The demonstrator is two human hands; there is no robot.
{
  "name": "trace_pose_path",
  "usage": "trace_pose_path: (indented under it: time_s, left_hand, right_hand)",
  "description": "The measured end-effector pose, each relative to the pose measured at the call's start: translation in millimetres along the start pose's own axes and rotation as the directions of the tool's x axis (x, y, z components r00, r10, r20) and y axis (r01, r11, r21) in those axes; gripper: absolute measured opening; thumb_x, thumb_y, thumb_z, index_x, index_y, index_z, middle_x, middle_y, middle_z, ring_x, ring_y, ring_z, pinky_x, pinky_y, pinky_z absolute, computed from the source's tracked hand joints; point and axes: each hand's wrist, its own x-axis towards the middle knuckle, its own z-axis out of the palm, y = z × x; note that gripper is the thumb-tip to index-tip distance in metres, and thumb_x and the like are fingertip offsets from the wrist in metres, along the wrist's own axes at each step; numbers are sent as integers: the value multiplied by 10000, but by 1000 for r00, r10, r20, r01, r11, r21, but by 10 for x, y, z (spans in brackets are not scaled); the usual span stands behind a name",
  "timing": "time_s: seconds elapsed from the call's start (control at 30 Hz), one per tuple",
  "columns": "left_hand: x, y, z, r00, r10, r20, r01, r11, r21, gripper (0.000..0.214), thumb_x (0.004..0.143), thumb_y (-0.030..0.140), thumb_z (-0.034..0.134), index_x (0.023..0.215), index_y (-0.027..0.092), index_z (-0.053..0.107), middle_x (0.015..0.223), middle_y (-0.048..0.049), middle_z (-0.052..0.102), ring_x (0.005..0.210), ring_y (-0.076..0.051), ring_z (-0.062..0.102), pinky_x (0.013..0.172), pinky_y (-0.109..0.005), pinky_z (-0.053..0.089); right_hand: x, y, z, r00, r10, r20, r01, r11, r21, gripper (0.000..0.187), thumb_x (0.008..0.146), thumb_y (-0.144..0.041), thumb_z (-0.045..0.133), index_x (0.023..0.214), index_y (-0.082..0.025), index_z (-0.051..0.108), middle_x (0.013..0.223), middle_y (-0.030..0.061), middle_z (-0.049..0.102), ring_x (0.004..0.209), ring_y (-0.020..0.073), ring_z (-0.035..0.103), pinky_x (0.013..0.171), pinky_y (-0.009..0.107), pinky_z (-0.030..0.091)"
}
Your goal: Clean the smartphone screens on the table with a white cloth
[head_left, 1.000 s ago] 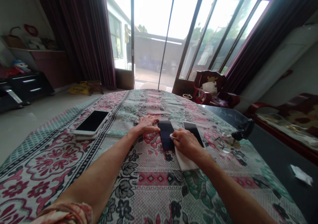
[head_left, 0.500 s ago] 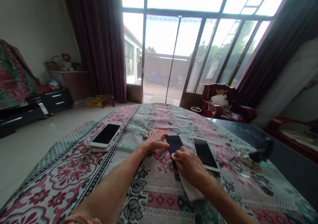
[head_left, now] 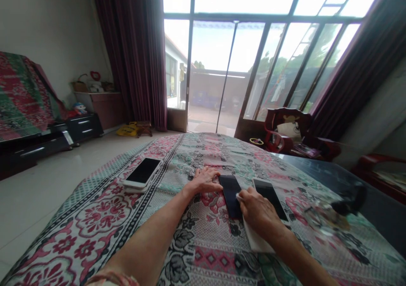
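A dark-screened smartphone point(head_left: 231, 195) lies face up on the patterned cloth in front of me. My left hand point(head_left: 206, 179) rests at its upper left edge, fingers spread and thumb touching the side. My right hand point(head_left: 258, 208) is closed at the phone's right edge, pinching a small white wad point(head_left: 239, 197) against the screen; most of the wad is hidden by the fingers. Beneath my right wrist a flat white object point(head_left: 256, 237) is partly covered, its kind unclear. Just to the right lies a white-framed phone point(head_left: 269, 195), partly behind my right hand.
Another white phone point(head_left: 143, 172) lies at the left on top of a flat white thing. The patterned cloth point(head_left: 104, 218) spreads over the table. A blurred black-and-clear object point(head_left: 336, 212) stands at the right. Beyond are a dark red chair point(head_left: 287, 129) and glass doors.
My right hand has moved the white wad from the phone's left edge across to its right edge, uncovering more of the screen. My left hand stays beside the phone. The whole view has shifted slightly.
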Motion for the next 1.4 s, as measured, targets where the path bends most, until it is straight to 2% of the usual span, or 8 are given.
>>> trace_pose_path:
  time_s: [0.23, 0.37, 0.5, 0.7, 0.87, 1.2, 1.3, 1.4]
  left_hand:
    - [-26, 3, -5, 998, 47, -43, -46, 999, 23, 525, 770, 470, 594, 1273, 324, 571, 1429, 2, 481, 1360, -322, 327, 1120, -514, 252]
    - [-16, 3, 0, 998, 28, -55, -26, 999, 31, 483, 799, 424, 564, 1274, 335, 577, 1446, 9, 470, 1364, -297, 335, 1131, -498, 246]
    - [-7, -7, 4, 998, 35, -50, -35, 999, 10, 483, 826, 360, 513, 1307, 325, 552, 1458, 6, 462, 1371, -291, 329, 1133, -505, 237]
    - [-44, -17, -13, 998, 63, -21, -63, 998, 17, 511, 845, 404, 495, 1351, 330, 504, 1470, 5, 439, 1384, -304, 299, 1120, -529, 236]
    - [-76, 25, -10, 994, 78, -70, -73, 995, 75, 442, 858, 379, 491, 1298, 366, 543, 1419, 22, 487, 1355, -269, 346, 1111, -491, 254]
    - [-126, 103, 26, 983, 70, -170, -41, 985, 168, 384, 879, 371, 511, 1252, 328, 596, 1371, 15, 542, 1286, -230, 432, 1088, -408, 304]
    - [-196, 204, 19, 981, 67, -181, -23, 971, 237, 362, 924, 371, 444, 1250, 316, 591, 1370, -9, 542, 1271, -235, 448, 1086, -432, 295]
    - [-237, 333, 46, 982, -19, -188, 73, 956, 283, 352, 961, 369, 376, 1237, 323, 590, 1354, -25, 552, 1239, -244, 474, 1081, -466, 288]
  right_hand:
    - [7, -12, 72, 997, -75, -17, 76, 996, 38, 176, 934, -195, 454, 901, -187, 626, 977, 71, 616, 808, 163, 622, 637, 259, 337]
    - [-9, -48, 103, 993, -105, -52, 109, 991, 77, 187, 938, -191, 440, 908, -188, 625, 972, 65, 607, 795, 156, 613, 645, 257, 344]
    - [-18, -69, 105, 992, -110, -67, 116, 988, 104, 193, 937, -198, 438, 925, -190, 630, 973, 65, 601, 802, 157, 606, 656, 258, 347]
    - [23, -28, 158, 987, -117, -111, 131, 982, 134, 160, 910, -195, 457, 884, -187, 614, 939, 64, 601, 803, 160, 591, 670, 261, 343]
    - [59, 9, 256, 975, -96, -202, 139, 967, 212, 130, 889, -186, 475, 921, -193, 601, 923, 46, 588, 790, 149, 575, 683, 258, 341]
    - [38, 28, 334, 957, -90, -275, 164, 951, 262, 123, 898, -187, 467, 923, -176, 587, 932, 42, 569, 768, 129, 550, 679, 244, 331]
    - [21, 28, 332, 958, -78, -275, 157, 946, 282, 131, 901, -191, 466, 940, -174, 590, 951, 47, 573, 787, 133, 557, 689, 244, 334]
    - [2, 24, 320, 959, -71, -274, 154, 942, 297, 143, 904, -199, 461, 954, -175, 593, 970, 52, 580, 793, 138, 565, 682, 247, 336]
